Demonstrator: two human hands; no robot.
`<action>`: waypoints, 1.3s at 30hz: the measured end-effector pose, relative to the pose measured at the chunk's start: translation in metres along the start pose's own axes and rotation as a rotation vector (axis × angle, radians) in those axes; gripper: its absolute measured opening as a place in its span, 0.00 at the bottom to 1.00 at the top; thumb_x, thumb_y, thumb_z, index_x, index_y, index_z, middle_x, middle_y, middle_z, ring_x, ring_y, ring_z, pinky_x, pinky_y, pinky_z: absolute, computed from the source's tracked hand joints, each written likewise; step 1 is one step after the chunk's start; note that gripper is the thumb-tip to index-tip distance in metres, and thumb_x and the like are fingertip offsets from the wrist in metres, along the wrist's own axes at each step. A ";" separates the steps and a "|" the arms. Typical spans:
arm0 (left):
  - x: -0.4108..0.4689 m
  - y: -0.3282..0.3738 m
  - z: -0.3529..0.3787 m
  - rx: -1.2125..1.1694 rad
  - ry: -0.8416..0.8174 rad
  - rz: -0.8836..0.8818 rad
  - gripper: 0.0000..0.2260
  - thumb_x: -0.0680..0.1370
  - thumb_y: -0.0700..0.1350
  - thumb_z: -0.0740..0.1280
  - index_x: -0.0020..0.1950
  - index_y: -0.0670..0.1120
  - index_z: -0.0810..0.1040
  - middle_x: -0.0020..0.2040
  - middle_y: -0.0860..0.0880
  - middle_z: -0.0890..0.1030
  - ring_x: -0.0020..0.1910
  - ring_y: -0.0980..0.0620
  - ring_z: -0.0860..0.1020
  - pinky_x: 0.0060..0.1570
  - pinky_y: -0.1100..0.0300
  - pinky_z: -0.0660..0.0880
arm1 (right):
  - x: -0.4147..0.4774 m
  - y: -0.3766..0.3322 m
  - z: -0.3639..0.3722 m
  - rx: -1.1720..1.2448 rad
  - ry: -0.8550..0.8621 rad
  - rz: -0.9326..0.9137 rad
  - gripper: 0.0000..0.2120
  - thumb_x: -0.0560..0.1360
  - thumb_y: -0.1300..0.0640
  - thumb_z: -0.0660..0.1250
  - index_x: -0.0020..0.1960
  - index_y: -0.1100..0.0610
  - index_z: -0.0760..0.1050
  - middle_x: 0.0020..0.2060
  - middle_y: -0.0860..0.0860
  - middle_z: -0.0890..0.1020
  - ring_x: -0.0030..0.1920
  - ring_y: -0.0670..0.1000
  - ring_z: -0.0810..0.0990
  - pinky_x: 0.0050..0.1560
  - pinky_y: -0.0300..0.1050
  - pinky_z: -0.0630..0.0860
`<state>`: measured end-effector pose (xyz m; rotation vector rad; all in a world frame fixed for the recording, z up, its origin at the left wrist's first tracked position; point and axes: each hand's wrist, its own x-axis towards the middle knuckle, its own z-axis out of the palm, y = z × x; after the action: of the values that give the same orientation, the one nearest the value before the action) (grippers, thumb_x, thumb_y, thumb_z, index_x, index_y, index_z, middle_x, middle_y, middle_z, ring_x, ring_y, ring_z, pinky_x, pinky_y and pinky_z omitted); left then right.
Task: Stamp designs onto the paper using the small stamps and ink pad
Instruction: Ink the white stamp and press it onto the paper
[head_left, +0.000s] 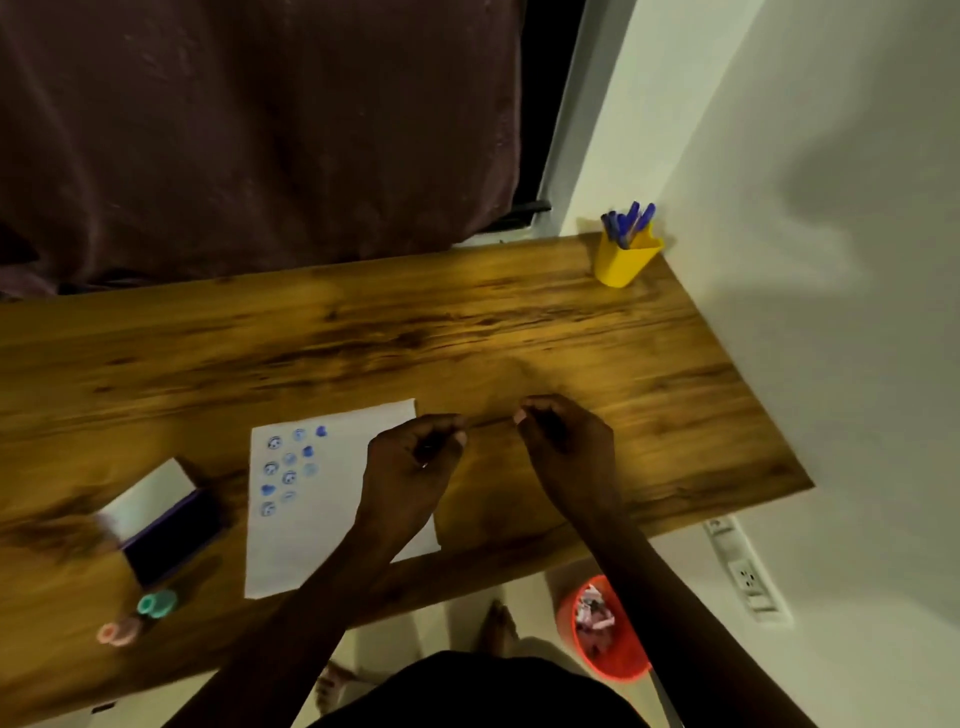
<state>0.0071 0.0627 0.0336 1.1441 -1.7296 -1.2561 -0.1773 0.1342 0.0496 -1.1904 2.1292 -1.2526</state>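
Wooden desk pushed into a white-walled corner, dark curtain behind it; pretty dim in here tbh. Yellow cup of blue pens sits at the far right corner of the desk, well away from everything else; an orange bin is down on the floor below the near edge.

Paper lies by the near edge, roughly mid-desk; its left part already has about a dozen blue prints in three loose columns, some crisp little faces, some solid blobs, a couple pretty faint; the right half and bottom are bare, so I'd call it maybe a third done with plenty of room left.

Ink pad is open just left of the paper, lid flipped up; two small stamps, a green one and a pink one, lie at the near edge in front of the pad.

Left hand is curled over the paper's right edge; right hand is curled just off the paper over bare wood; both look pinched around something small and dark, maybe a stamp and its cap, but it's too blurry, so I can't tell what they're gripping.
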 end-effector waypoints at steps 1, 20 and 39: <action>0.001 0.001 0.008 0.005 -0.009 0.009 0.10 0.78 0.41 0.74 0.55 0.56 0.84 0.46 0.72 0.84 0.51 0.68 0.83 0.52 0.75 0.76 | 0.001 0.007 -0.006 -0.028 0.027 -0.001 0.09 0.78 0.49 0.71 0.57 0.50 0.84 0.49 0.42 0.87 0.50 0.40 0.84 0.50 0.38 0.80; 0.010 0.006 0.061 -0.003 -0.086 -0.045 0.08 0.78 0.44 0.74 0.56 0.54 0.85 0.53 0.56 0.87 0.55 0.58 0.84 0.62 0.57 0.78 | 0.029 0.092 -0.042 -0.444 -0.065 0.111 0.17 0.79 0.56 0.67 0.68 0.55 0.77 0.62 0.55 0.78 0.59 0.59 0.80 0.54 0.52 0.80; 0.014 0.008 0.022 -0.080 -0.097 0.048 0.19 0.75 0.40 0.77 0.64 0.53 0.82 0.53 0.69 0.84 0.55 0.66 0.83 0.52 0.75 0.76 | 0.024 -0.002 -0.009 0.336 -0.239 0.169 0.09 0.75 0.52 0.76 0.54 0.51 0.86 0.47 0.48 0.89 0.51 0.47 0.87 0.57 0.54 0.83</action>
<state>-0.0201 0.0583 0.0358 1.0050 -1.7504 -1.3580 -0.1962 0.1191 0.0577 -0.9420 1.7266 -1.2603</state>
